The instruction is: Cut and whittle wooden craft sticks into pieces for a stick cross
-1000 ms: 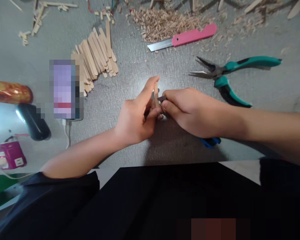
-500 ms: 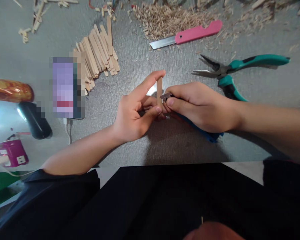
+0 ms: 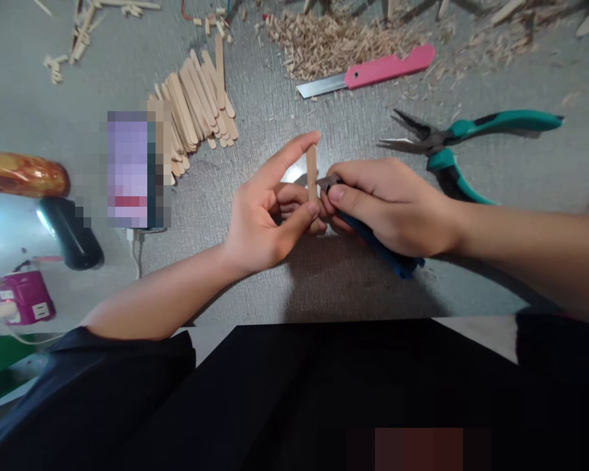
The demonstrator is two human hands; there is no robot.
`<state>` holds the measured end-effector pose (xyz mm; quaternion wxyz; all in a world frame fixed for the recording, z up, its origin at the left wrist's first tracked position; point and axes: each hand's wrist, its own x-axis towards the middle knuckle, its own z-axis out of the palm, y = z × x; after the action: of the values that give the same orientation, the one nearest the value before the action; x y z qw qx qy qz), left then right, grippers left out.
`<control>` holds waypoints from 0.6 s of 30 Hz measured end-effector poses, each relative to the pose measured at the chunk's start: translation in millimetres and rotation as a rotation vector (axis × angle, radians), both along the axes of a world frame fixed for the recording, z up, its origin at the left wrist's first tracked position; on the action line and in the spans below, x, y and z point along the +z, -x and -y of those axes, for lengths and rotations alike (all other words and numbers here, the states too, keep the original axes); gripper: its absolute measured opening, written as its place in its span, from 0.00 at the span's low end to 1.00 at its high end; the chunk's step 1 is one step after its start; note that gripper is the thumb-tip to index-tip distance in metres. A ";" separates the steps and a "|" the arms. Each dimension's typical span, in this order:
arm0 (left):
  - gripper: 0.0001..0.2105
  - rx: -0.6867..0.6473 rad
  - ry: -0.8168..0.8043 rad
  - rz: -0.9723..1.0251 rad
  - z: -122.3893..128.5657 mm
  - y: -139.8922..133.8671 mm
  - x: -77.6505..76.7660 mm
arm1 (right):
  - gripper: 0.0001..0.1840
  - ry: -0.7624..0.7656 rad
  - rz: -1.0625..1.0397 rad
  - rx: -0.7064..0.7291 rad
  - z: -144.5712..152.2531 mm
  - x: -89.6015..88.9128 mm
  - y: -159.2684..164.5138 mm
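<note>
Upright between the thumb and raised forefinger of my left hand (image 3: 262, 216) is a flat wooden craft stick (image 3: 312, 171). Its lower end is pinched by the thumb, and the other fingers curl behind it. My right hand (image 3: 397, 206) is closed round a blue-handled cutting tool (image 3: 377, 245). That tool's grey metal tip points left and meets the stick's right edge at about mid-length. Most of the handle is hidden under the palm, so I cannot tell whether the tool is a knife or nippers.
A pink knife (image 3: 392, 69) lies by a heap of wood chips (image 3: 324, 42). Teal-handled needle-nose pliers (image 3: 439, 140) lie open at the right. Craft sticks (image 3: 189, 98) are stacked beyond a blurred phone (image 3: 127, 170). Further left are a dark mouse-shaped object (image 3: 71, 232) and a purple adapter (image 3: 24, 297).
The metal tip sits slightly higher against the stick, and a little more of the tool's head shows. Both hands keep their hold. The view has shifted slightly.
</note>
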<state>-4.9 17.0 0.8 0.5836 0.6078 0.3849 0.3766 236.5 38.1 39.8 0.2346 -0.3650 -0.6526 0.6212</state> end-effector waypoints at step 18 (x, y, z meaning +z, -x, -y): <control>0.40 -0.005 0.001 -0.059 6.8 -0.2 -8.1 | 0.18 -0.096 0.259 -0.029 3.3 4.9 4.8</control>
<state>-4.7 10.2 -7.3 0.5734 0.6192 0.4006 0.3569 231.7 34.7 44.6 0.1747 -0.4401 -0.7010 0.5333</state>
